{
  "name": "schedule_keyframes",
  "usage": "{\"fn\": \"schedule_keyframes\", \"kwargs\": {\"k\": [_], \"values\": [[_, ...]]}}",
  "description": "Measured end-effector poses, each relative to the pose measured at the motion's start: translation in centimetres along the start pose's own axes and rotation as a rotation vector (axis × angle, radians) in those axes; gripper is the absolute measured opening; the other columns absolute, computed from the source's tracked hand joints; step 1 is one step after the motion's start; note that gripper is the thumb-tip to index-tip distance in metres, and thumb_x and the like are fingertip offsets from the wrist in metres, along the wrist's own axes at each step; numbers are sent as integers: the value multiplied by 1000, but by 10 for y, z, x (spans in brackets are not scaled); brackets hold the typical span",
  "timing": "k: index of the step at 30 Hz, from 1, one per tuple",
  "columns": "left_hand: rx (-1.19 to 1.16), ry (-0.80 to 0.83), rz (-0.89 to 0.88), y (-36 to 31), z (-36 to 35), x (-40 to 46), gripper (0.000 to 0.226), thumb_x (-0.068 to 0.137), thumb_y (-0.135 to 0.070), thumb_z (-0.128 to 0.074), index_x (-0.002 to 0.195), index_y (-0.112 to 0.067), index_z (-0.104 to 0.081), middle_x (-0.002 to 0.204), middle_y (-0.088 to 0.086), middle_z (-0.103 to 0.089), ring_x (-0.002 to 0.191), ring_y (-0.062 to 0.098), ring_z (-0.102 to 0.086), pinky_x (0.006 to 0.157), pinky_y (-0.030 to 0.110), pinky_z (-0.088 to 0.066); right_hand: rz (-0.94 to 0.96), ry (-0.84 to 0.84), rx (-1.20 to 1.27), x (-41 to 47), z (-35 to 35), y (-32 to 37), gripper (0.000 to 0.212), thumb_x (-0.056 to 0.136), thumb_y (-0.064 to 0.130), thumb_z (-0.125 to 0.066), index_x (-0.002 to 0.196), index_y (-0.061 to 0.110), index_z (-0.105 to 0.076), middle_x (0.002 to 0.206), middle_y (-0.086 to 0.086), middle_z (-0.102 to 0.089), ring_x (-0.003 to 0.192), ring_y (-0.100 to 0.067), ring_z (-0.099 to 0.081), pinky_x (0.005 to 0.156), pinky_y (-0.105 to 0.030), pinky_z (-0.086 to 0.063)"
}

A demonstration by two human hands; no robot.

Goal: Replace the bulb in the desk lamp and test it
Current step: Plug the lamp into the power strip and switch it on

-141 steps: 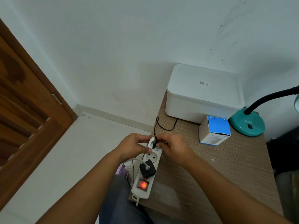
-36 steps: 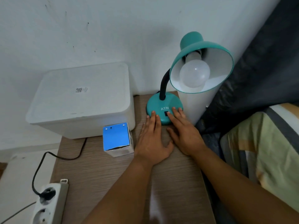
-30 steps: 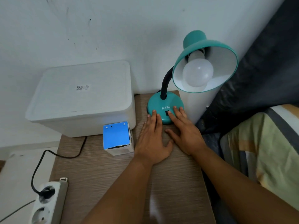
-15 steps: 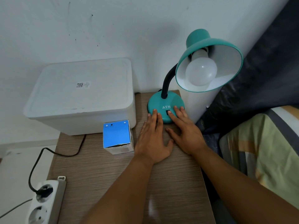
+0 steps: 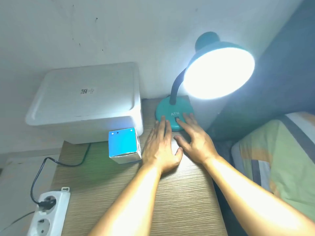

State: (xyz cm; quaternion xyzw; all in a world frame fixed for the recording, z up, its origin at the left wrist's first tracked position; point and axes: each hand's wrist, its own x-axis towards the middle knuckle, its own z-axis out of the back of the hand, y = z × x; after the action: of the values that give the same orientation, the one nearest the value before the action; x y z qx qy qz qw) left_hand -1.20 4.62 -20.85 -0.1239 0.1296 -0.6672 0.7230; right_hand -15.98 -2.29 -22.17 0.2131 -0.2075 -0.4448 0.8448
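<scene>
The desk lamp (image 5: 174, 114) is shown at the far right of the tabletop (image 5: 170, 193), its teal base against the wall and its shade (image 5: 219, 68) filled with glare, so that the bulb itself cannot be made out. The right hand (image 5: 194, 140) is laid over the front of the base with fingers straight and a fingertip at the dark switch (image 5: 177, 119); nothing is gripped. The left hand (image 5: 161, 149) is rested flat beside it, fingertips touching the base edge, also holding nothing. Just left of the hands stands a blue bulb box (image 5: 123, 147), in front of a white storage box (image 5: 88, 99). A black cord (image 5: 38, 178) is seen plugged into the power strip (image 5: 49, 212) at the near left tabletop edge.

The power strip appears to overhang the edge; a tug on the cord could drag it off and cut power. A second press on the switch would end the test early.

Compared with half a second earlier, the shade has changed from dark with a visible white bulb to brightly lit; the hands are found in nearly the same places.
</scene>
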Motion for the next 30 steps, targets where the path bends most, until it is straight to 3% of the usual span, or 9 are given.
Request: {"fn": "schedule_keyframes", "kwargs": {"k": [4, 11, 30], "values": [[-2, -16, 9, -1, 0, -2, 92, 89, -57, -44, 158, -13, -1, 166, 5, 9, 153, 21, 5, 116, 27, 8, -7, -6, 12, 0, 1, 2, 63, 93, 34, -59, 149, 25, -33, 160, -1, -25, 149, -18, -15, 116, -23, -11], [-4, 8, -5, 2, -3, 1, 92, 88, -58, -40, 158, -11, -2, 166, 7, 9, 153, 22, 7, 123, 33, -1, -13, 6, 0, 0, 1, 3, 62, 93, 34, -60, 148, 24, -35, 159, -2, -26, 149, -20, -17, 115, -22, -11], [-14, -18, -20, 2, -1, 0, 94, 88, -58, -41, 158, -12, 2, 166, 6, 12, 153, 21, 7, 122, 31, 0, -43, 26, 17, -1, 8, 13, 59, 92, 28, -63, 146, 19, -40, 157, -5, -30, 147, -23, -21, 113, -23, -13]]}}
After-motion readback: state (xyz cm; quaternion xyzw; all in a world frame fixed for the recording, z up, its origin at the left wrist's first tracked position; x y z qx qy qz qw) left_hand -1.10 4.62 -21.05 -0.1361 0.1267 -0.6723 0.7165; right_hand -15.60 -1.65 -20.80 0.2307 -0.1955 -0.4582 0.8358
